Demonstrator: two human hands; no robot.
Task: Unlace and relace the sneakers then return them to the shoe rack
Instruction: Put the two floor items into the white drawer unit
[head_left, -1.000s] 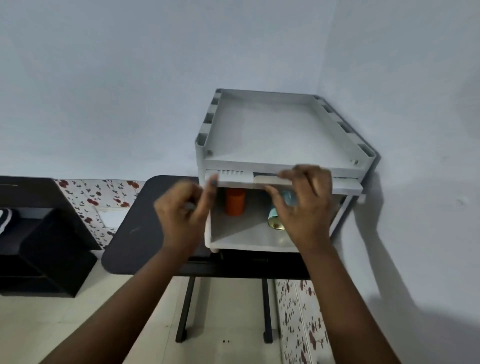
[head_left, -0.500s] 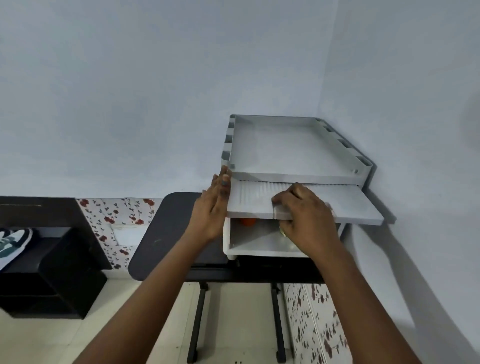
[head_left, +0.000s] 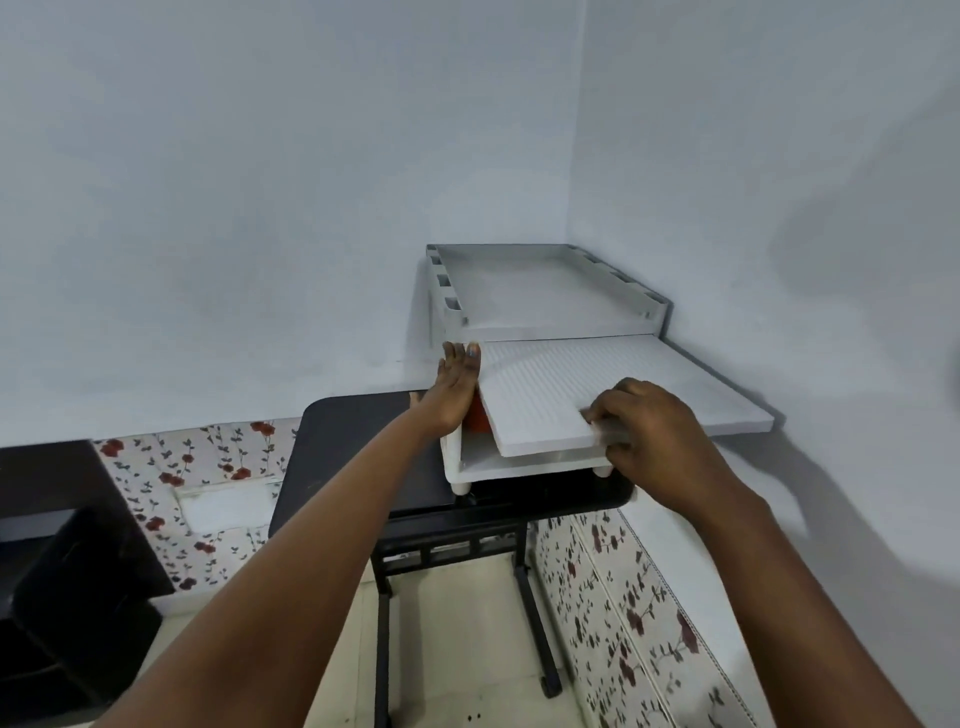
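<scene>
right hand (head_left: 657, 441) pinches ribbed panel (head_left: 597, 395) front edge | left hand (head_left: 457, 389) flat, fingers straight against white cabinet (head_left: 452, 452) side | cabinet on black table (head_left: 353, 447)

The white storage unit (head_left: 540, 306) standing on the black table (head_left: 353, 447) looks like moulded plastic, matt and faintly dusty on its flat top tray. Its pulled-out panel (head_left: 613, 395), just below that tray, is the same pale plastic, finely ribbed near the unit and smooth toward the front edge. The table top itself is a dark, smooth board with a dull sheen; its legs (head_left: 535, 618) below look like black painted metal. Left of the table, the dark cabinet (head_left: 57, 540) has a smooth, slightly glossy surface. The wall skirting (head_left: 208, 478) behind the table carries glossy tiles printed with red flowers. The walls (head_left: 260, 182) above are matt painted plaster.
</scene>
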